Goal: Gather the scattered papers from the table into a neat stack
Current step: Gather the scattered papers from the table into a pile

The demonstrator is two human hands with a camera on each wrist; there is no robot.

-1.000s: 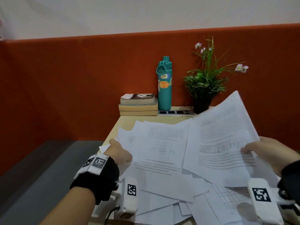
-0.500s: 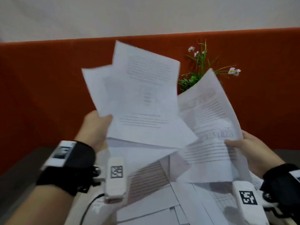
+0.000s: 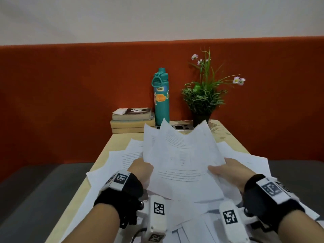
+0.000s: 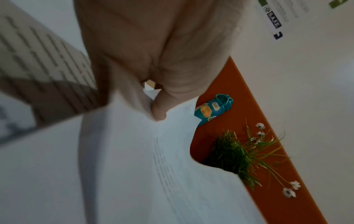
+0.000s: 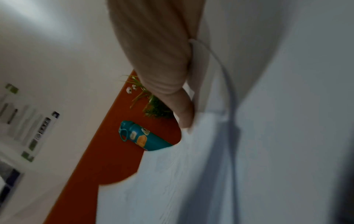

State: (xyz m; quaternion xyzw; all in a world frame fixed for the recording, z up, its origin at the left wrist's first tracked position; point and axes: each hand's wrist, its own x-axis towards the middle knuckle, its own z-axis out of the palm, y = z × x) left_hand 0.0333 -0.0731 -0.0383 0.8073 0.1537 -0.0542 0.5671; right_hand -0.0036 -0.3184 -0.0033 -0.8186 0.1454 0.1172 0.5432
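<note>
- Left hand (image 3: 142, 170) and right hand (image 3: 226, 171) each clamp their grip on the fanned sheets (image 3: 180, 160), lifted above the tabletop (image 3: 105, 151) pile at 6 o'clock.
- Step: merging handfuls; next, I judge, squaring the edges.

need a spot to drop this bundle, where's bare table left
Bare tabletop shows along the left edge, between the books and the loose papers, and at the far right corner beside the plant. The middle and near end are crowded with sheets under the held bundle, which the left hand and right hand grip.
</note>
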